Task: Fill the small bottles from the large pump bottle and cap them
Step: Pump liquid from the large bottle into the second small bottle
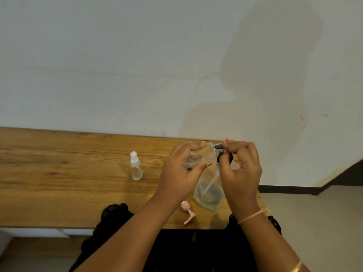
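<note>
My left hand (182,169) grips a small clear bottle (193,160), held sideways above the table. At the bottle's right end my right hand (240,169) pinches a black cap (221,159). Under and between both hands stands the large clear bottle (208,195), its pump off and a thin tube visible inside; my hands hide its upper part. Its pink pump head (188,213) lies on the table near the front edge. Another small clear bottle (136,166), with a white spray top, stands to the left by itself.
The wooden table (59,173) runs along a white wall (137,65), and its right end is just past the large bottle. Dark clothing (176,248) shows below the table's front edge. To the right is pale floor (324,222).
</note>
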`<action>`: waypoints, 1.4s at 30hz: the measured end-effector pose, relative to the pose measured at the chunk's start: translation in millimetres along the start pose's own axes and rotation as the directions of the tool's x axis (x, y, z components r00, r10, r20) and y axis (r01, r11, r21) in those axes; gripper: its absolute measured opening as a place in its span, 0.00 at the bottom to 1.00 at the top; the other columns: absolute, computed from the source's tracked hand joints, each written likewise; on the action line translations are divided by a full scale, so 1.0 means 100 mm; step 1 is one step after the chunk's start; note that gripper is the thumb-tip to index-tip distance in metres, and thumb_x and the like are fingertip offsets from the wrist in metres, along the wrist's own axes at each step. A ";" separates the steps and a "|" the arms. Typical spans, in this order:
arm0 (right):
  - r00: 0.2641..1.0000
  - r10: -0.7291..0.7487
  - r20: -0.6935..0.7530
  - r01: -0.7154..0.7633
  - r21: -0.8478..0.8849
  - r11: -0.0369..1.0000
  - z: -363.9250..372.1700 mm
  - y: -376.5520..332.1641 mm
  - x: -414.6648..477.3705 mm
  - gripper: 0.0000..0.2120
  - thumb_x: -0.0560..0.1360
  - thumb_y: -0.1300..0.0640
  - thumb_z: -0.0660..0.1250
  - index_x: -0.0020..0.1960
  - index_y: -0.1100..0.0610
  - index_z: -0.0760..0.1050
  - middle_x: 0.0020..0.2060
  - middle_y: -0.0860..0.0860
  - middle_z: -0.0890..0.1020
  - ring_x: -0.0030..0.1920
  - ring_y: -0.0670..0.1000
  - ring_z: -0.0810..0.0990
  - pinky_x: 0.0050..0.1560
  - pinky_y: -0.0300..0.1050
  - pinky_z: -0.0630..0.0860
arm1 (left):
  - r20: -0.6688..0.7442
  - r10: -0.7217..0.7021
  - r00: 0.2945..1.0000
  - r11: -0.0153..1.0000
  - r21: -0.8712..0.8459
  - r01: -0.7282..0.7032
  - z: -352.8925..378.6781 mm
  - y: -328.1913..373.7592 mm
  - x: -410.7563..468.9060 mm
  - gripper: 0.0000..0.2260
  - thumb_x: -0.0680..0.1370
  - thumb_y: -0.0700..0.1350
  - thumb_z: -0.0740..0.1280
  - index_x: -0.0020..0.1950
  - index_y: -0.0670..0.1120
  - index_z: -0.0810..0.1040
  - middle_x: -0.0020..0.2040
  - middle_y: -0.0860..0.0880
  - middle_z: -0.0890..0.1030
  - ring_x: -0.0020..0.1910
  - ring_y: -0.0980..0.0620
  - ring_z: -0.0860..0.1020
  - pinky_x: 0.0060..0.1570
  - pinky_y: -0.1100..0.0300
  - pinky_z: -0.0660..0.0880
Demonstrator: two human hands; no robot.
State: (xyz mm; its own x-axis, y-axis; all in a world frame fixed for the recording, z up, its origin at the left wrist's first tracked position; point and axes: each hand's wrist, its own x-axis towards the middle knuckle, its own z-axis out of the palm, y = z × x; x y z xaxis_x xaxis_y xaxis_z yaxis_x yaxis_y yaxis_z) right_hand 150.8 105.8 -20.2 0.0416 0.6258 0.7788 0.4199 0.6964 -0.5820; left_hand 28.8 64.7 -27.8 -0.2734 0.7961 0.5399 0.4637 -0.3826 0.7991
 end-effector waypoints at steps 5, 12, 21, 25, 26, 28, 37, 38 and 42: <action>0.999 -0.039 0.033 0.040 -0.051 0.998 0.00 0.09 -0.03 0.07 0.70 0.70 0.65 0.47 0.65 0.79 0.46 0.50 0.74 0.49 0.44 0.75 0.53 0.28 0.72 | 0.033 -0.042 0.999 0.999 -0.014 0.042 0.01 -0.01 0.00 0.18 0.69 0.43 0.75 0.56 0.52 0.77 0.53 0.65 0.77 0.57 0.69 0.73 0.52 0.77 0.68; 1.000 -0.023 -0.005 0.023 0.012 1.000 -0.03 -0.01 0.01 0.08 0.71 0.69 0.64 0.47 0.63 0.79 0.45 0.53 0.76 0.48 0.45 0.76 0.51 0.28 0.72 | -0.024 0.057 0.998 0.998 0.017 -0.057 -0.01 0.02 -0.02 0.18 0.70 0.47 0.73 0.59 0.53 0.76 0.53 0.65 0.77 0.56 0.66 0.75 0.53 0.74 0.70; 0.999 -0.035 0.018 0.036 -0.021 0.999 -0.01 0.06 0.00 0.06 0.73 0.65 0.64 0.46 0.64 0.79 0.45 0.50 0.75 0.48 0.41 0.75 0.52 0.27 0.72 | 0.019 0.007 1.000 1.000 0.002 -0.007 0.01 -0.02 -0.01 0.17 0.70 0.44 0.75 0.57 0.50 0.78 0.54 0.66 0.76 0.56 0.70 0.74 0.52 0.77 0.68; 0.999 -0.033 0.019 0.033 -0.028 0.999 0.00 0.09 0.01 0.05 0.71 0.68 0.65 0.45 0.65 0.79 0.44 0.51 0.75 0.48 0.41 0.74 0.52 0.26 0.72 | 0.039 -0.023 0.999 1.000 0.007 0.023 0.01 -0.01 -0.01 0.16 0.70 0.44 0.75 0.57 0.52 0.77 0.53 0.67 0.75 0.56 0.71 0.73 0.52 0.77 0.69; 0.999 -0.027 0.018 0.028 -0.025 0.999 0.00 0.08 0.01 0.05 0.71 0.69 0.65 0.45 0.65 0.79 0.44 0.51 0.75 0.48 0.41 0.74 0.52 0.26 0.72 | 0.037 -0.025 0.999 1.000 0.001 0.025 0.01 -0.01 -0.01 0.16 0.70 0.44 0.74 0.57 0.52 0.77 0.53 0.68 0.75 0.56 0.72 0.73 0.52 0.78 0.69; 1.000 -0.024 0.011 0.024 0.000 1.000 -0.01 0.04 -0.01 0.07 0.73 0.65 0.64 0.46 0.64 0.79 0.45 0.51 0.76 0.48 0.41 0.75 0.52 0.26 0.72 | 0.023 -0.002 1.000 1.000 0.003 0.002 0.00 0.01 -0.03 0.16 0.71 0.43 0.74 0.57 0.51 0.77 0.53 0.67 0.75 0.57 0.72 0.72 0.53 0.78 0.68; 1.000 -0.012 -0.011 0.012 0.019 1.000 -0.01 0.02 0.01 0.09 0.70 0.70 0.65 0.47 0.64 0.80 0.46 0.52 0.76 0.48 0.43 0.76 0.52 0.28 0.73 | 0.003 0.056 0.998 0.998 0.027 -0.056 0.01 0.02 -0.03 0.16 0.72 0.50 0.71 0.58 0.53 0.75 0.53 0.65 0.75 0.56 0.68 0.73 0.52 0.76 0.69; 1.000 -0.012 -0.006 0.012 0.020 1.000 -0.01 0.04 0.01 0.08 0.70 0.70 0.65 0.47 0.64 0.79 0.46 0.52 0.76 0.48 0.43 0.76 0.52 0.28 0.73 | 0.011 0.040 0.999 0.999 0.020 -0.041 0.01 0.02 -0.03 0.15 0.72 0.48 0.72 0.58 0.52 0.75 0.53 0.65 0.75 0.56 0.68 0.73 0.52 0.77 0.69; 0.999 -0.037 0.030 0.038 -0.017 0.999 0.00 0.11 -0.02 0.07 0.71 0.68 0.65 0.47 0.65 0.79 0.46 0.51 0.75 0.49 0.42 0.74 0.52 0.27 0.72 | 0.056 -0.021 0.998 1.000 0.014 0.020 0.01 0.01 -0.02 0.14 0.71 0.42 0.74 0.55 0.50 0.76 0.52 0.66 0.75 0.56 0.74 0.71 0.49 0.80 0.67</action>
State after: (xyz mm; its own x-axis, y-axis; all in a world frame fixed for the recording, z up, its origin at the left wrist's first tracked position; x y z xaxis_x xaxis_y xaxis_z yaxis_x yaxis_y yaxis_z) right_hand 155.0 112.1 -28.2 -0.0016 0.6100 0.7924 0.4365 0.7133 -0.5483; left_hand 30.6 63.3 -27.8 -0.2351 0.8290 0.5074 0.4697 -0.3602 0.8060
